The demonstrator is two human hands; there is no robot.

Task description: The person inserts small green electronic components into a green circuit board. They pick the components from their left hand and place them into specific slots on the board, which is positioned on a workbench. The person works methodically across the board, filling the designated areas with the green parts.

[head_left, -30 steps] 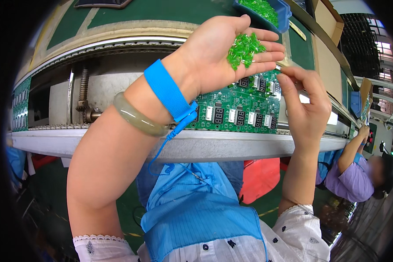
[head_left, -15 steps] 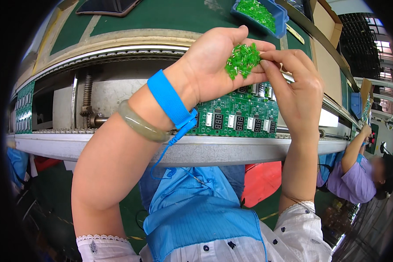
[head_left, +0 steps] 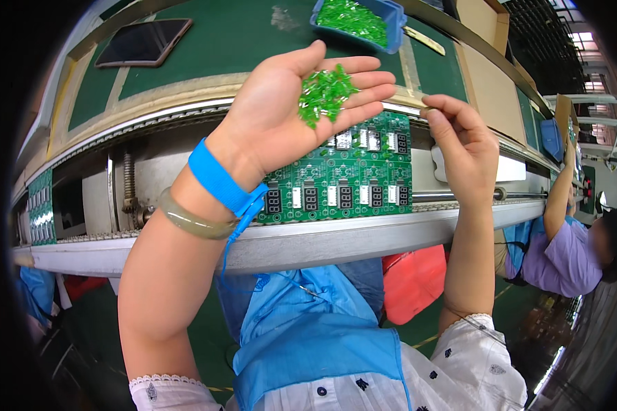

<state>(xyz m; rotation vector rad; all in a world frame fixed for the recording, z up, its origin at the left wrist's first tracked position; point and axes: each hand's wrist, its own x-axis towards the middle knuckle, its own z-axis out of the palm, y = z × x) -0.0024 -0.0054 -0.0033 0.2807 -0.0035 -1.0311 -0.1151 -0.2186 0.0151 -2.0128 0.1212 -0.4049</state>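
Note:
My left hand [head_left: 271,103] is open, palm up, with its fingers stretched out over a panel of green circuit boards [head_left: 325,171]. A loose pile of small clear-green LEDs [head_left: 325,92] lies on its palm and fingers. To the right, apart from it, my right hand [head_left: 467,147] is closed in a thumb-and-finger pinch; whatever is between the tips is too small to make out. The panel carries white connectors and black digit displays. Some small green parts stand along its upper rows, and my left hand hides its upper left part.
The panel sits on a conveyor with a metal front rail [head_left: 308,246]. Beyond lie a blue bin [head_left: 393,31] of green LEDs and a phone [head_left: 144,42]. More boards [head_left: 42,205] stand at the far left. A co-worker in a purple shirt [head_left: 562,257] works at the right.
My left hand has moved left with the LEDs, away from my right hand. The right fingertips have left the pile, still pinched. The view has shifted, uncovering more of the panel.

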